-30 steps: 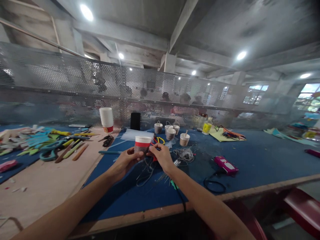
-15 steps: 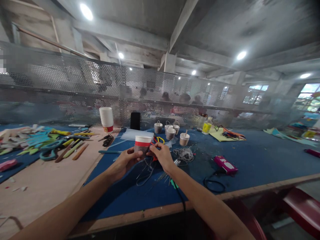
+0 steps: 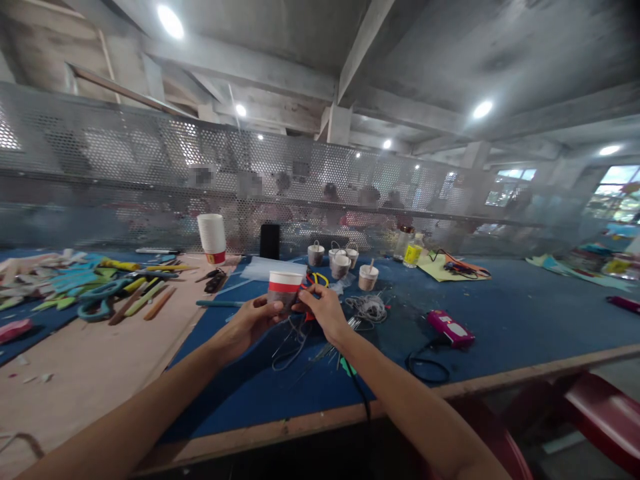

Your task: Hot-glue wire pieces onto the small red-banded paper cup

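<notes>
A paper cup [image 3: 285, 287], white at the rim with a red band and a grey-brown lower part, is held upright above the blue table. My left hand [image 3: 251, 325] grips its lower left side, thumb across the front. On the right side of the cup, my right hand [image 3: 320, 308] has its fingers pinched against the wall; whether they also hold something small cannot be made out. Behind that hand show the yellow handles of a tool [image 3: 320, 279]. Tangled grey cord [image 3: 369, 308] and several thin metal tools [image 3: 330, 353] lie close to my right wrist.
Small grey buckets with loop handles [image 3: 341, 265] and a cup with a stick [image 3: 369, 277] stand behind. Stacked paper cups [image 3: 212, 237], a black phone [image 3: 270, 241] and a yellow-labelled bottle [image 3: 413, 253] line the mesh screen. Scissors [image 3: 100, 300] lie left, a magenta device [image 3: 451, 329] right.
Both hands keep the cup in nearly the same place and pose. The view has shifted very slightly.
</notes>
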`<state>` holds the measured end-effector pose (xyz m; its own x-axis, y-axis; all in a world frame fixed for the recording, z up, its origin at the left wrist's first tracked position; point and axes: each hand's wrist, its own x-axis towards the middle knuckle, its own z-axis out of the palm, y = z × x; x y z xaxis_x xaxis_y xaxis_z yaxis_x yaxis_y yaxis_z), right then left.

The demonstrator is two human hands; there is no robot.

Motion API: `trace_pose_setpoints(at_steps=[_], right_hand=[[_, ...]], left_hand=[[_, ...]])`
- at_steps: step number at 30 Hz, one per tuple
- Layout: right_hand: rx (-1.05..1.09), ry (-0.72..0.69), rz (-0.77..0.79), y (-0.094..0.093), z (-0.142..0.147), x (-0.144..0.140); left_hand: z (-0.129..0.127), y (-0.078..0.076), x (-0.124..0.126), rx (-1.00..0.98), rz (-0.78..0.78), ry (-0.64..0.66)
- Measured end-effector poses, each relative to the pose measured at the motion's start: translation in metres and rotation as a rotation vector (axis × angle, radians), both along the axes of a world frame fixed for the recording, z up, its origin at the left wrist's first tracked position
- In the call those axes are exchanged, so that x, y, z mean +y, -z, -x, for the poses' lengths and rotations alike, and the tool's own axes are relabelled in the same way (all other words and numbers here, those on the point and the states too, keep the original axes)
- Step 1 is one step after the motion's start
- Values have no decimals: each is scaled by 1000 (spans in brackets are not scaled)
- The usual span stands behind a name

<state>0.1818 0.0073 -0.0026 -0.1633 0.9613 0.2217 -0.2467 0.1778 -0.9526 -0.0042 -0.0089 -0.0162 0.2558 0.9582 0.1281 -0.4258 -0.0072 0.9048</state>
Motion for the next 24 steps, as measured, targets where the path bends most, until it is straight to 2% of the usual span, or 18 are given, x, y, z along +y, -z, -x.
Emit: trace_pose_setpoints(at_steps=[5, 13, 19, 24], right_hand=[[27, -17, 50, -2, 0, 0], [109, -78, 109, -1, -1, 4], [116, -123, 82, -1, -4, 7], [75, -104, 49, -3, -5, 4]], left_hand=[[-2, -4, -4, 12, -31, 26], [-1, -5, -3, -23, 13, 42], [-3, -14, -8, -54, 24, 50], [-2, -14, -9, -53, 20, 64]])
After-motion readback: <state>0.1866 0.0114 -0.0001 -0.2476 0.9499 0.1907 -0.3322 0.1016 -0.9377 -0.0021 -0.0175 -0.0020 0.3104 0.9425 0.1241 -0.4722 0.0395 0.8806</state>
